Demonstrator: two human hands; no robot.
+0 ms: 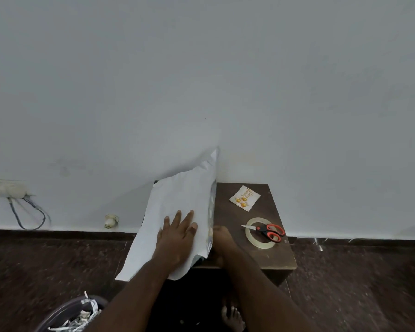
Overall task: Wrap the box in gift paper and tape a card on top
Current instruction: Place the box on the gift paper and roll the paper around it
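1. Gift paper (177,212), white side up, draped over the left half of the small dark worktop (256,255); far corner lifted to a point against the wall at 12 o'clock, near edge hanging off the worktop's front toward 7 o'clock.
2. Box itself hidden under the sheet; only a dark, patterned strip showing along the paper's right edge.
3. Left hand (177,238) flat on top of the paper, fingers (189,215) straight and spread, pressing down, gripping nothing.
4. Right hand (222,238) just beside the paper's right edge at 3 o'clock of the left hand, blurred; fingers tucked toward the sheet's side, whether holding anything cannot be told.
5. Card (244,198) lying flat on the bare worktop at 1 o'clock of the paper, white with gold lettering and three orange dots, well apart from both hands.
6. Tape roll (250,238) lying flat at 3 o'clock of the right hand, near the worktop's right edge.
7. Scissors (266,230) with red and black handles resting across the tape roll, blades closed and pointing toward 9 o'clock.
8. Bin (74,315) with paper scraps on the dark floor at 7 o'clock.
9. Bare foot (233,317) on the floor at 6 o'clock, under the worktop's front.
10. Wall socket (10,190) with a looping cable at 9 o'clock.
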